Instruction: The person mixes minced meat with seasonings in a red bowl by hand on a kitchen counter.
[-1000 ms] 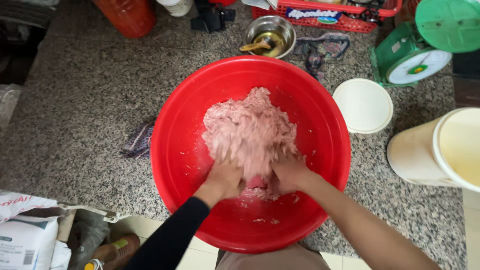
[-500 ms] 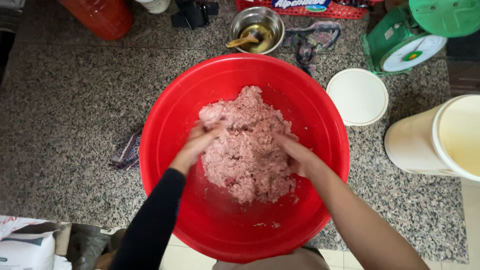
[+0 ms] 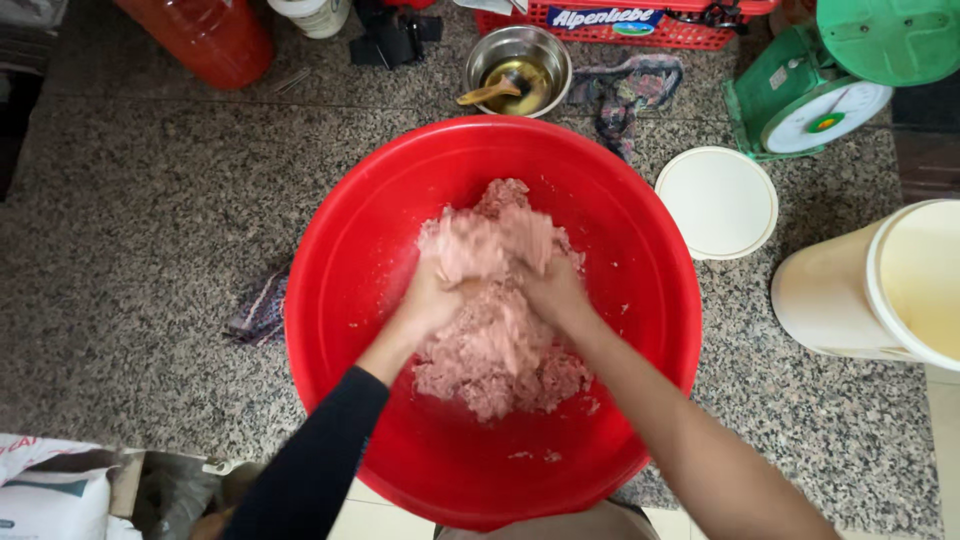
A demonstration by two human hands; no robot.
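- Minced meat (image 3: 500, 345), a pale pink mound, lies in the middle of a big red basin (image 3: 380, 200) that sits on a speckled granite surface (image 3: 150, 230).
- Nearest the camera, at the bottom left corner, a white bag (image 3: 45, 500) shows at the edge of the picture.
- Left hand (image 3: 430, 300), on an arm in a dark sleeve, is pressed into the mound from the left; its fingers are sunk in the meat and smeared with it, curled around a lump as far as can be seen.
- Right hand (image 3: 555, 290), on a bare arm, is pushed into the mound from the right, close beside the left one; its fingers are likewise wrapped into the meat, their tips hidden and blurred.
- Just left of the basin a small striped rag (image 3: 262, 308) lies on the surface.
- To the right stand a cream bucket (image 3: 830, 300) and, nearer the basin, a round white lid (image 3: 717, 202).
- Farther off, a steel bowl (image 3: 517, 70) holds yellowish liquid and a spoon; beside it lies a crumpled cloth (image 3: 625, 85).
- At the far right is a green kitchen scale (image 3: 800, 95); behind the bowl, a red crate (image 3: 640, 25); at the far left, a red container (image 3: 205, 35).
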